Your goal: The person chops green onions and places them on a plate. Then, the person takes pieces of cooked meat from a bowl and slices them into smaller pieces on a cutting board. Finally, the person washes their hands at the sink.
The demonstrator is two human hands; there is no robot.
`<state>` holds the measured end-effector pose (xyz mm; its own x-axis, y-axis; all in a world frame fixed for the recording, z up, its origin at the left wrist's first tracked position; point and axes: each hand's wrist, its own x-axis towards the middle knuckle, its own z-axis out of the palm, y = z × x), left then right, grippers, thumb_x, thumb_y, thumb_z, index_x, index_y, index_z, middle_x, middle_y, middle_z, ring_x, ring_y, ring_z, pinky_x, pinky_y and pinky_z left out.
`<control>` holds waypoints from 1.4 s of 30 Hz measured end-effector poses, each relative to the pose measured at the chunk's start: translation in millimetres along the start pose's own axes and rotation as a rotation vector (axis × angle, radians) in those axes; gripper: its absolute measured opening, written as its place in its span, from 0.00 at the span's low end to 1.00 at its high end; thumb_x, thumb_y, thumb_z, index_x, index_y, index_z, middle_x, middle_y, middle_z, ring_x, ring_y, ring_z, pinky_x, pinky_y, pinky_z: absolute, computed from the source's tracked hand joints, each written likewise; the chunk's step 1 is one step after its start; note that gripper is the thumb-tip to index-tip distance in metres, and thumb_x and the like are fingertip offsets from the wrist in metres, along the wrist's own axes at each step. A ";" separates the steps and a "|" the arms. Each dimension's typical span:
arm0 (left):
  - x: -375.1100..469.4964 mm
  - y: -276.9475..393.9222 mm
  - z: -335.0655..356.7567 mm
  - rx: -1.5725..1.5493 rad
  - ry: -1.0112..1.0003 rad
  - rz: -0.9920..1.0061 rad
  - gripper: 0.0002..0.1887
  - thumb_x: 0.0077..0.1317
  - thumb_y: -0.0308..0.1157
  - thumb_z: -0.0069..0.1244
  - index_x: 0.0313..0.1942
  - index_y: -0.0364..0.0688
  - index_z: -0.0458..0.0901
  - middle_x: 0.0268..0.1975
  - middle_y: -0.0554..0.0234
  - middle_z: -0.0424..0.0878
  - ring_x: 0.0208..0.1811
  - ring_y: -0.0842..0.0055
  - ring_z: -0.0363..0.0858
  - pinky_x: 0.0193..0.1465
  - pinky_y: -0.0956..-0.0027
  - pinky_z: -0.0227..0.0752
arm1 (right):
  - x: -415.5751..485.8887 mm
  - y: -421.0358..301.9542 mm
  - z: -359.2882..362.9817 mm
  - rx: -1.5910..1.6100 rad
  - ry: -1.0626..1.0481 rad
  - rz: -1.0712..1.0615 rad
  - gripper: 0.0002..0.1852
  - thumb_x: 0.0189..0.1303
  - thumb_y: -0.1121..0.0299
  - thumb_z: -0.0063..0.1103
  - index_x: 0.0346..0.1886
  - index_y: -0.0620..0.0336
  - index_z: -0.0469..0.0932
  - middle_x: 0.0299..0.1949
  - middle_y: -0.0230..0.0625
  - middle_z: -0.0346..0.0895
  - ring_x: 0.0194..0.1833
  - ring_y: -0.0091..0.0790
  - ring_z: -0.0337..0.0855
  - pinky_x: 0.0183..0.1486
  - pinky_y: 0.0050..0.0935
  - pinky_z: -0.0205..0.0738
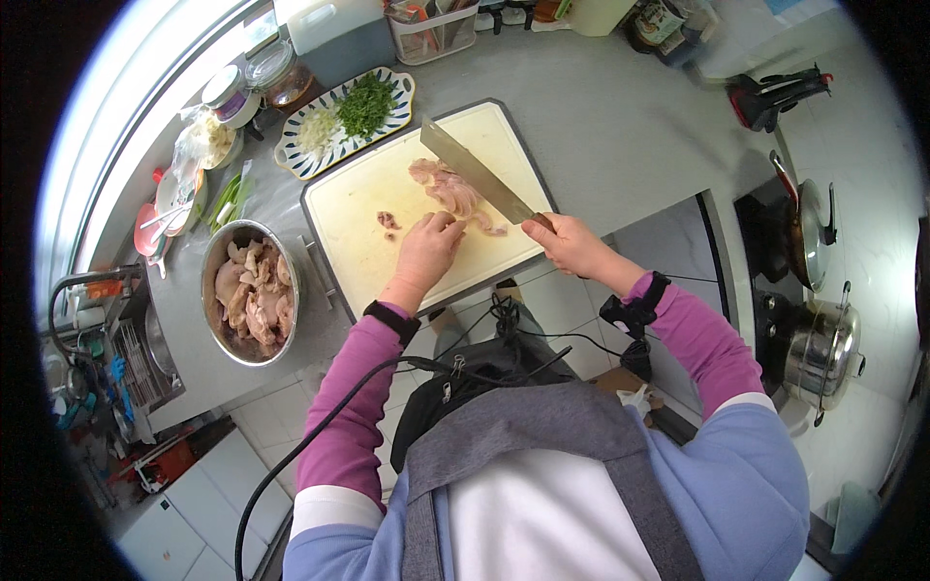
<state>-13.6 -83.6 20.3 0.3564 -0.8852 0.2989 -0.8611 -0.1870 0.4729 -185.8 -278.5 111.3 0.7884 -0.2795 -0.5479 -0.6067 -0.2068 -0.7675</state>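
Observation:
A cutting board (356,250) with a pale face and dark rim lies before me. My right hand (563,243) grips the wooden handle of a cleaver (476,171), whose broad blade lies over raw meat (450,190) cut in strips, partly hiding it. With bent fingers my left hand (430,247) rests at the meat's near edge; whether it pinches a piece is hidden. Small meat scraps (387,220) sit left of that hand. Beyond the board's far left edge, a patterned plate (294,156) holds chopped greens (367,104) and minced white pieces (317,131).
A steel bowl (206,290) of raw poultry pieces stands left of the board, with green stalks (231,196) behind it. Jars (272,72) line the window side. At right are a lidded pan (810,232) and a steel pot (821,356). A black cable (290,450) crosses my left forearm.

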 end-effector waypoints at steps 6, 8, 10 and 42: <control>6.4 3.0 28.3 0.095 -0.015 -0.069 0.08 0.57 0.28 0.56 0.38 0.41 0.81 0.36 0.59 0.80 0.39 0.60 0.79 0.41 0.58 0.75 | -9.2 7.4 -6.7 -0.110 0.045 -0.065 0.30 0.72 0.41 0.47 0.36 0.65 0.76 0.22 0.38 0.73 0.27 0.34 0.75 0.32 0.36 0.70; 1.2 0.4 31.0 0.054 0.036 -0.078 0.07 0.57 0.27 0.56 0.37 0.41 0.81 0.36 0.58 0.80 0.39 0.59 0.79 0.41 0.58 0.75 | -12.4 11.5 -7.7 -0.023 0.026 -0.085 0.25 0.72 0.44 0.49 0.37 0.60 0.73 0.20 0.26 0.65 0.20 0.22 0.66 0.23 0.26 0.62; -4.6 -1.7 29.9 0.039 0.050 -0.047 0.05 0.57 0.28 0.55 0.34 0.42 0.79 0.36 0.60 0.80 0.39 0.61 0.78 0.41 0.57 0.74 | -13.9 14.7 -8.9 -0.023 0.019 -0.088 0.25 0.72 0.44 0.49 0.36 0.60 0.73 0.20 0.27 0.65 0.21 0.23 0.66 0.24 0.27 0.62; -32.8 17.4 19.7 0.210 0.164 -0.066 0.06 0.59 0.35 0.59 0.34 0.45 0.81 0.34 0.64 0.77 0.42 0.63 0.77 0.44 0.61 0.69 | -33.3 43.0 29.2 -0.247 -0.092 -0.094 0.29 0.71 0.43 0.49 0.47 0.67 0.78 0.30 0.48 0.80 0.34 0.47 0.81 0.39 0.39 0.73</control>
<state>-47.4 -66.2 2.3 0.4532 -0.7908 0.4115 -0.8844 -0.3409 0.3188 -235.2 -250.7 86.9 0.8416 -0.1642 -0.5145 -0.5277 -0.4531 -0.7185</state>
